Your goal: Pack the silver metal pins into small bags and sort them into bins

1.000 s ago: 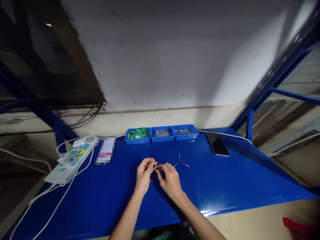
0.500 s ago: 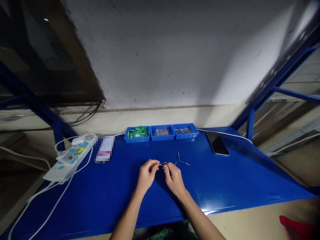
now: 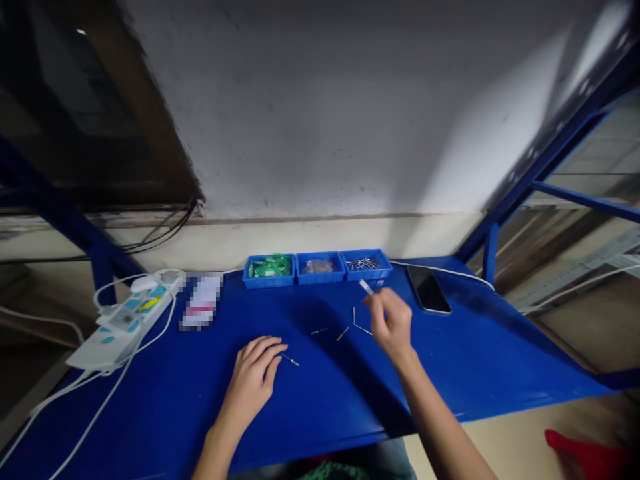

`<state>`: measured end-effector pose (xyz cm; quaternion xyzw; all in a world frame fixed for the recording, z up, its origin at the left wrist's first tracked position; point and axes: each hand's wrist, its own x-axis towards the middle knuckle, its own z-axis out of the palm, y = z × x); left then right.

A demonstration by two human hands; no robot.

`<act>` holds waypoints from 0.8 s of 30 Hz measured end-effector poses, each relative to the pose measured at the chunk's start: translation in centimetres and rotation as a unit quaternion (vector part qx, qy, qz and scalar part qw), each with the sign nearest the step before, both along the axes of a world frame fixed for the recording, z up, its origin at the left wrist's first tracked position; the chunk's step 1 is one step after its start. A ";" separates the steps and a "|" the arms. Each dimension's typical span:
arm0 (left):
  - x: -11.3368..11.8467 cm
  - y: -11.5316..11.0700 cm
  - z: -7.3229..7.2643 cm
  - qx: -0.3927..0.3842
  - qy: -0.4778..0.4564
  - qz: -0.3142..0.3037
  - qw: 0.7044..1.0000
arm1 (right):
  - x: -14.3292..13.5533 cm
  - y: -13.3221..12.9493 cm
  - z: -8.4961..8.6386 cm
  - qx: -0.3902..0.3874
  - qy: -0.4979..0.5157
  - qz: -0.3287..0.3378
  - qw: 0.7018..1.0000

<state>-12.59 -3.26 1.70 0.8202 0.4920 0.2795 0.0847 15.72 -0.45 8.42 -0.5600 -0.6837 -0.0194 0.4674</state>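
My left hand (image 3: 256,373) hovers palm down low over the table, fingers stretched and slightly apart. A thin silver pin, which looks like a blind rivet (image 3: 291,361), lies at its fingertips; whether they touch cannot be told. Raised at the right, my right hand (image 3: 393,323) pinches a small whitish strip (image 3: 366,287) whose kind I cannot make out. Between the hands several more rivets (image 3: 343,334) are scattered on the blue tabletop (image 3: 320,400). Behind my right hand stands a blue bin (image 3: 367,274) full of similar metal pins.
Two more blue bins adjoin it: one with clear plastic pieces (image 3: 320,267), one with green packets (image 3: 271,267). A phone (image 3: 429,290) lies at the right. To the left are a blurred-out card (image 3: 202,301) and a white power strip (image 3: 125,327) with looping cables.
My hands have parted: the left moved left and nearer, the right rose rightward with the whitish strip. Rivets lie where the hands met, and another beside my left fingertips.
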 end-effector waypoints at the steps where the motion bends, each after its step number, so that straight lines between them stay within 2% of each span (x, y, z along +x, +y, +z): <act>1: -0.2 -0.1 0.0 0.002 0.018 -0.002 1.000 | 1.0 1.3 0.2 -0.017 -0.011 -0.091 0.996; 2: -0.2 -0.2 0.0 0.000 0.033 -0.004 0.999 | 1.8 2.4 0.2 -0.060 -0.032 -0.176 0.982; 3: -0.1 -0.2 -0.1 -0.006 0.045 -0.006 0.999 | 2.6 3.4 0.0 -0.113 -0.057 -0.231 0.965; 5: 0.5 -0.2 -0.2 -0.025 0.057 -0.007 0.998 | 3.6 4.3 -0.7 -0.188 -0.079 -0.280 0.938; 6: 0.9 -0.1 -0.4 -0.034 0.056 -0.006 0.998 | 3.9 4.3 -1.3 -0.197 -0.078 -0.292 0.932; 8: 1.6 0.3 -0.9 -0.047 0.044 -0.003 0.998 | 4.1 3.3 -2.4 -0.181 -0.065 -0.268 0.944; 11: 2.6 1.8 -1.2 -0.069 0.007 -0.029 0.997 | 3.4 1.3 -3.9 -0.156 -0.037 -0.153 0.975; 13: 3.5 3.4 -0.7 -0.074 -0.032 -0.058 0.995 | 2.5 0.7 -4.4 -0.151 -0.019 -0.085 0.985; 15: 4.7 5.3 0.8 -0.059 -0.070 -0.073 0.993 | 1.4 1.0 -4.2 -0.129 0.007 -0.043 0.991; 17: 5.9 7.2 3.2 -0.029 -0.115 -0.075 0.990 | 0.1 2.0 -3.1 -0.076 0.057 -0.022 0.995; 21: 7.5 10.1 8.2 0.037 -0.209 -0.068 0.975 | -2.2 4.0 1.1 0.046 0.171 0.017 0.984; 24: 8.0 11.1 10.4 0.017 -0.282 -0.043 0.958 | -3.6 4.9 4.0 0.059 0.148 0.074 0.984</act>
